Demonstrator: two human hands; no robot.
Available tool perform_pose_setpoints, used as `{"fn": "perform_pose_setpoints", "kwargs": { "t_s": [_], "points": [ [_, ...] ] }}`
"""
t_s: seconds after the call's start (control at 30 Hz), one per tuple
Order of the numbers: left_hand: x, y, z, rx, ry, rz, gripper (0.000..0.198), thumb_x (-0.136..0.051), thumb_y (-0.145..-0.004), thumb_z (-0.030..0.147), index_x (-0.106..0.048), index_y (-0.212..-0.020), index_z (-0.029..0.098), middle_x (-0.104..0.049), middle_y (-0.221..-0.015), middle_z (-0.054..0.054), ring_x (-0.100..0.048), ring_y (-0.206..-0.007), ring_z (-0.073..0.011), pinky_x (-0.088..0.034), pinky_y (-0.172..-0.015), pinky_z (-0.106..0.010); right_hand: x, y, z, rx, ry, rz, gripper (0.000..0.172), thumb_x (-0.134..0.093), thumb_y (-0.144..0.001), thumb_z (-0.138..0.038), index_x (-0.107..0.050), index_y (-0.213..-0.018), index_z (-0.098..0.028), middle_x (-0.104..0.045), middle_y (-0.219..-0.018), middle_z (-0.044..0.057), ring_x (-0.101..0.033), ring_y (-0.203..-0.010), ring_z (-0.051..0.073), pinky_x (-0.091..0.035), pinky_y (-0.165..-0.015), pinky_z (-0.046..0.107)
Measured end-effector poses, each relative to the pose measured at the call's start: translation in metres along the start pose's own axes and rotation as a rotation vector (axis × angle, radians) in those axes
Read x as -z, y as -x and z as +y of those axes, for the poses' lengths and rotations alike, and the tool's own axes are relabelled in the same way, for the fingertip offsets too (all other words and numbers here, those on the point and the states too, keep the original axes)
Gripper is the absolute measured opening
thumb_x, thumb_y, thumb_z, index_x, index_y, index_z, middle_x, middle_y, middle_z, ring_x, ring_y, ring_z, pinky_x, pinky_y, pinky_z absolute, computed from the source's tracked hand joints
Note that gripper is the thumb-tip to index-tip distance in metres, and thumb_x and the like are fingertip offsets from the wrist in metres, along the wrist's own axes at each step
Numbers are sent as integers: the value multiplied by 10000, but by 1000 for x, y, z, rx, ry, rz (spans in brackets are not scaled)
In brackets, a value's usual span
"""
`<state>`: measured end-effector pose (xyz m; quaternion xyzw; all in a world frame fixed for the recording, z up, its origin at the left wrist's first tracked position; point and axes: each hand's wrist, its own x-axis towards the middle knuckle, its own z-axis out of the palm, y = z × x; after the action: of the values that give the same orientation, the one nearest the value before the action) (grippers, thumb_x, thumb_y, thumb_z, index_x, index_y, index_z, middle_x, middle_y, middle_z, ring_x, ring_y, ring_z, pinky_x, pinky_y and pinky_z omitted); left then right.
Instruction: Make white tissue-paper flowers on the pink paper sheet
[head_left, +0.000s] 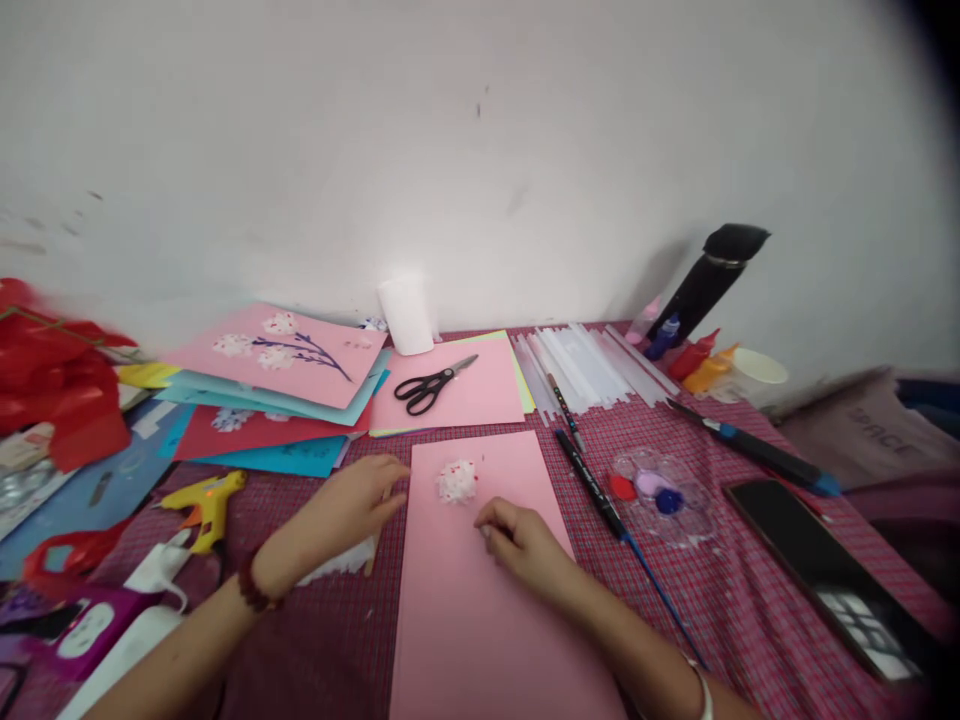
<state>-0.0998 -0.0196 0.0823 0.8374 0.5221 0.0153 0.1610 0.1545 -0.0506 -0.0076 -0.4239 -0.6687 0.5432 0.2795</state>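
A pink sheet of paper (480,620) lies lengthwise in front of me, with a small white crumpled flower shape (457,481) flecked with red near its top. My right hand (521,545) is over the sheet just below the flower, thumb and forefinger pinched together; whatever may be between them is too small to name. At the sheet's left edge, my left hand (371,497) has its fingers stretched toward the paper, thumb apart. Beneath it are a thin tan stick (373,550) and a white scrap (341,562), partly hidden by the wrist.
Black scissors (435,385) rest on stacked paper behind the sheet. Flower-decorated cards (300,350) and a yellow glue gun (206,505) lie left. To the right are glue sticks (577,365), a black marker (589,480), a paint palette (660,500), a craft knife (772,455) and a phone (817,570).
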Motion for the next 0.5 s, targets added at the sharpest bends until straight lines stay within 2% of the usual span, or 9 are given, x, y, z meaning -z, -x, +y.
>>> {"fn": "perform_pose_setpoints", "kwargs": {
  "t_s": [0.13, 0.23, 0.3, 0.4, 0.5],
  "points": [
    [-30, 47, 44, -4, -16, -44, 298, -491, -817, 149, -628, -1072, 216, -651, -1131, -82, -593, -1040, -243, -455, -927, -390, -1, -3, -6, 47, 260, -1, 173, -376, -859, -133, -530, -932, -164, -562, -698, -13, -514, -614, 119, -395, -560, 214],
    [-56, 76, 77, -51, 31, -80, 386, -514, -790, 119, -588, -1151, 233, -604, -1241, -76, -552, -1125, -247, -432, -979, -404, 0, -2, -19, 88, 419, -41, 198, -395, -858, -133, -566, -955, -153, -634, -814, 37, -571, -740, 147, -429, -671, 242],
    [-72, 90, 95, -70, 78, -60, 467, -538, -787, 130, -531, -1239, 248, -542, -1335, -67, -500, -1201, -245, -398, -1028, -406, 2, 5, -30, 109, 485, -87, 196, -442, -845, -140, -596, -965, -156, -652, -905, 64, -586, -823, 170, -426, -757, 270],
    [-93, 102, 111, -44, 113, 16, 560, -573, -794, 171, -446, -1335, 231, -454, -1425, -82, -420, -1283, -251, -347, -1079, -419, 5, 27, -46, 123, 592, -160, 180, -490, -829, -149, -628, -945, -158, -640, -951, 89, -592, -824, 193, -418, -785, 305],
    [-108, 104, 116, -1, 95, 82, 547, -592, -804, 206, -457, -1334, 216, -439, -1439, -101, -387, -1309, -279, -307, -1098, -463, 7, 59, -52, 127, 735, -214, 169, -474, -853, -159, -639, -890, -163, -621, -937, 92, -592, -815, 195, -433, -771, 308]
  ]
}}
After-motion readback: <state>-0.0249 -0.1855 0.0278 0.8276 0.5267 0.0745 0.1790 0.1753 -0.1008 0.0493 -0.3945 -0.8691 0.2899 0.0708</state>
